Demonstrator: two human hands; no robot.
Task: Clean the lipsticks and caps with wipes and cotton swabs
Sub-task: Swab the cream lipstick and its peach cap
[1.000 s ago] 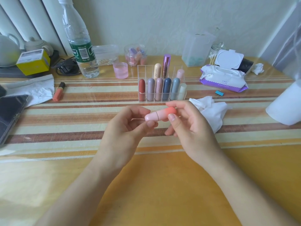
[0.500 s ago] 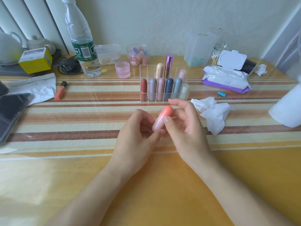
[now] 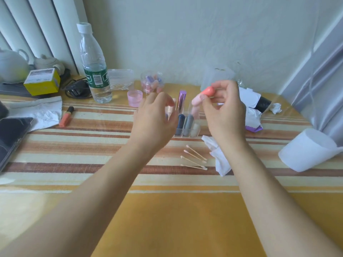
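My right hand [image 3: 222,108] pinches a pink capsule lipstick with an orange cap [image 3: 203,95], raised above the clear organizer [image 3: 187,125] that holds several capsule lipsticks and a tall purple one [image 3: 181,99]. My left hand [image 3: 155,117] hovers in front of the organizer's left side with loosely curled fingers, holding nothing, and hides several lipsticks. Several cotton swabs [image 3: 194,158] lie on the striped cloth beside a crumpled white wipe [image 3: 219,158]. The wipes pack [image 3: 253,119] sits behind my right hand, partly hidden.
A water bottle [image 3: 94,71], pink cup [image 3: 135,98], jar of caps [image 3: 152,82] and clear box stand at the back. An orange lipstick [image 3: 66,115] and tissue lie left, a phone [image 3: 11,134] at the left edge, a white paper roll [image 3: 308,151] right.
My right hand has lifted the pink lipstick up and away toward the organizer. My left hand let go of it and moved forward. The camera tilted up; swabs now show on the cloth.
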